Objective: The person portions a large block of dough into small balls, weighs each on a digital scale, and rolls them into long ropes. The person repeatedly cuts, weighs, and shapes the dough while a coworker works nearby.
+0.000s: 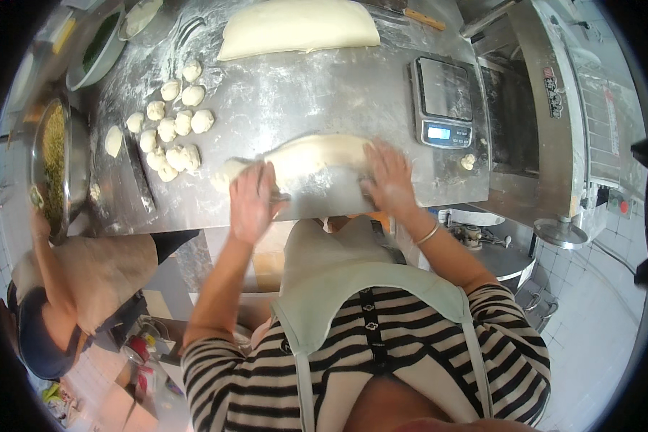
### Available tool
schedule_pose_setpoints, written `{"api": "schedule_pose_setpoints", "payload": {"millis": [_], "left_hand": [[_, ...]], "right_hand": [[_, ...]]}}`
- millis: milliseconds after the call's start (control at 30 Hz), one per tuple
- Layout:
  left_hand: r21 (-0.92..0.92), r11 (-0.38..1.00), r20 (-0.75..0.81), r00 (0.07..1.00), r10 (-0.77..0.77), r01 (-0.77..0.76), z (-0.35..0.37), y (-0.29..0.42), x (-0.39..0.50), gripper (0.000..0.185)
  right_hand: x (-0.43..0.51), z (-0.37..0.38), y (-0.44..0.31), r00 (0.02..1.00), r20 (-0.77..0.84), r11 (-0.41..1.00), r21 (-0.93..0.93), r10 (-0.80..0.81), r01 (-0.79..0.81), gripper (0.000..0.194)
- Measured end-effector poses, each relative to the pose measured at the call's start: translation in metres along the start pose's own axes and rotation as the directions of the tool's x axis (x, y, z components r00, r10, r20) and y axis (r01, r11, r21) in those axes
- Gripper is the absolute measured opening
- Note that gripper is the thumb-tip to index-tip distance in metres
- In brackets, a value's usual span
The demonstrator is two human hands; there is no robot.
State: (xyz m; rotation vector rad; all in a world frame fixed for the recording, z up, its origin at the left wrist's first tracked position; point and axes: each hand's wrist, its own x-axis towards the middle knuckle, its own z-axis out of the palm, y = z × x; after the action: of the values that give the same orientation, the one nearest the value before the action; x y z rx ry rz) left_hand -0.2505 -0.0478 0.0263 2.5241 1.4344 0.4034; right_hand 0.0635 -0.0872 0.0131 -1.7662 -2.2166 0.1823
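Observation:
A long strip of pale dough lies in a shallow arc across the floured metal worktable, near its front edge. My left hand lies over the strip towards its left end, fingers pointing away from me. Blur hides whether those fingers grip the dough. At the strip's right end my right hand rests flat, with its fingers somewhat spread and a bracelet on the wrist. Several small dough balls sit in a loose group left of my hands. Part of the strip's left end is hidden by my left hand.
A large dough slab lies at the back. Right stand a digital scale and a dough scrap. A dark flat bar lies left. A co-worker's hand is at a metal bowl of filling. A machine borders the right.

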Motion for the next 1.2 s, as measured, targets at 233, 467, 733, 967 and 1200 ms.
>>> {"api": "schedule_pose_setpoints", "payload": {"millis": [233, 467, 733, 967, 1200], "left_hand": [[0.070, 0.989, -0.130, 0.985, -0.117, 0.127, 0.058, -0.010, 0.071, 0.075], [0.224, 0.974, -0.288, 0.957, 0.044, 0.022, 0.047, -0.083, 0.174, 0.055], [-0.201, 0.979, -0.067, 0.996, -0.059, 0.045, 0.024, 0.021, -0.007, 0.065], [-0.038, 0.999, -0.200, 0.980, -0.013, 0.005, 0.070, 0.071, 0.017, 0.067], [0.146, 0.982, -0.245, 0.966, -0.079, 0.118, 0.066, -0.032, 0.138, 0.057]], "right_hand": [[0.091, 0.046, 0.015, 0.989, -0.071, 0.978, -0.152, 0.131, -0.140, 0.073], [0.209, 0.080, 0.062, 0.941, -0.315, 0.984, -0.081, 0.126, -0.159, 0.060], [0.011, 0.010, -0.005, 0.987, 0.105, 0.975, 0.199, -0.118, 0.096, 0.063], [0.003, 0.037, -0.070, 0.996, 0.081, 0.988, 0.141, 0.045, -0.056, 0.060], [0.135, 0.066, 0.011, 0.982, -0.150, 0.993, 0.025, 0.115, -0.113, 0.068]]}}
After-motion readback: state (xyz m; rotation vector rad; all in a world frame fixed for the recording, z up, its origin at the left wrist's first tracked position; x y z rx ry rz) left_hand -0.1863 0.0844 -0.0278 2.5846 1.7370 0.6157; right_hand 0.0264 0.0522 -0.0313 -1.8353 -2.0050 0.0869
